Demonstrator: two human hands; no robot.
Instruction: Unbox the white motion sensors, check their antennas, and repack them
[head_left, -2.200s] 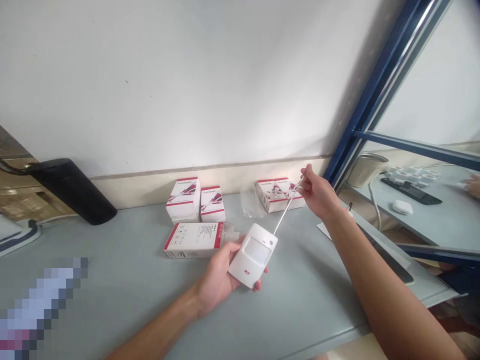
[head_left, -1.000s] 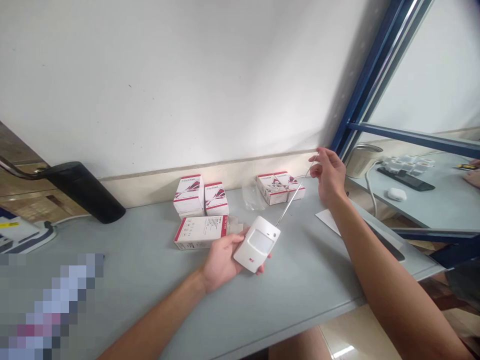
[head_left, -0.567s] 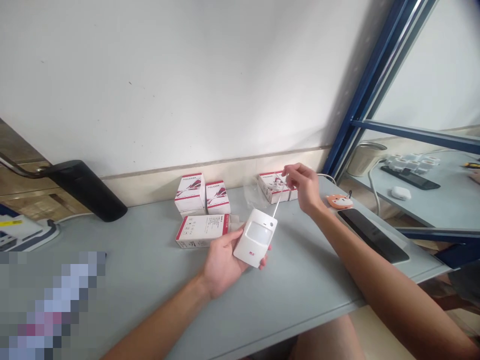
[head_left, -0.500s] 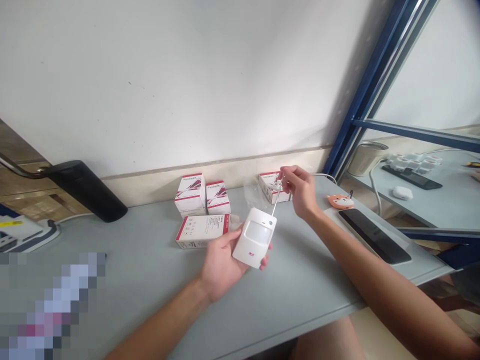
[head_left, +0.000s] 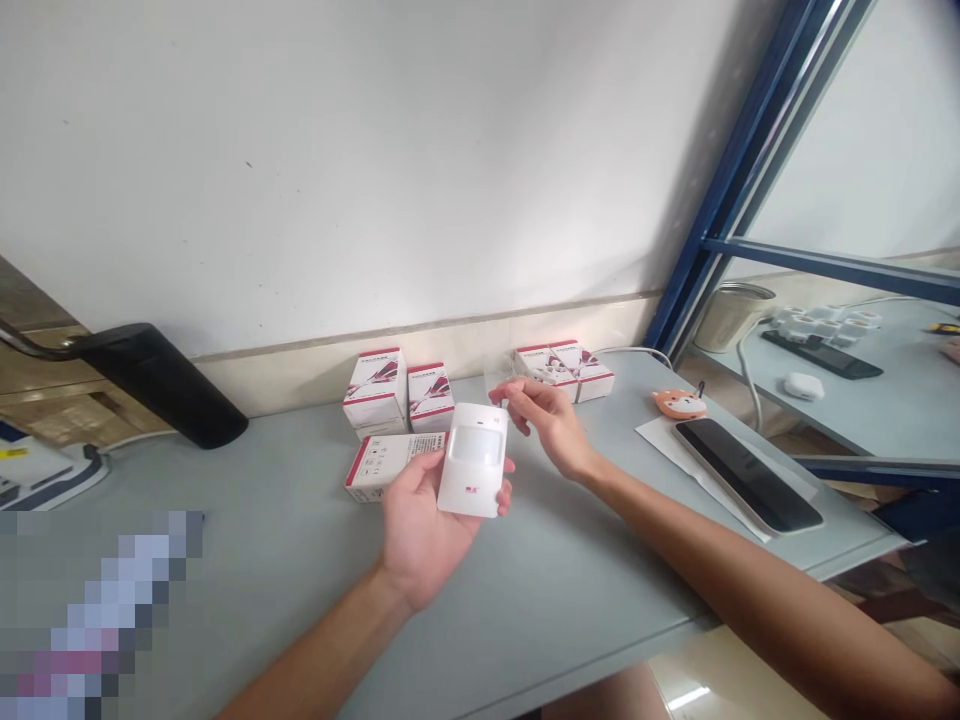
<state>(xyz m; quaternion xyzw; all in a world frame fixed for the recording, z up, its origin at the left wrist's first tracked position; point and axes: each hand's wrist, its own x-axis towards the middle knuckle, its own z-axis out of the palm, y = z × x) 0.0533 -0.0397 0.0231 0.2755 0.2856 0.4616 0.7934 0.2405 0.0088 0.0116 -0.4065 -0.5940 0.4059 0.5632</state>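
A white motion detector (head_left: 472, 465), with a pale lens window and a small red mark, lies face up in my left hand (head_left: 431, 535). The fingers wrap behind it and their tips show at its right edge. At the detector's top right corner is my right hand (head_left: 547, 425), its fingers bent and closed at the tips. No antenna rod shows now, and what the right fingertips hold is hidden. A white box with red edges (head_left: 386, 462) lies just behind my left hand, partly covered by it.
Behind stand more red-and-white boxes (head_left: 375, 390), with two others (head_left: 566, 368) against the wall. To the right are a phone (head_left: 746, 475) on white paper and an orange animal-faced case (head_left: 679, 403). A black cylinder (head_left: 161, 385) leans at left. A blue frame (head_left: 697, 230) borders the desk.
The thin antenna, earlier drawn out between the right fingers and the detector, no longer shows. My right hand has come left and down to the detector, which has moved left and turned more upright.
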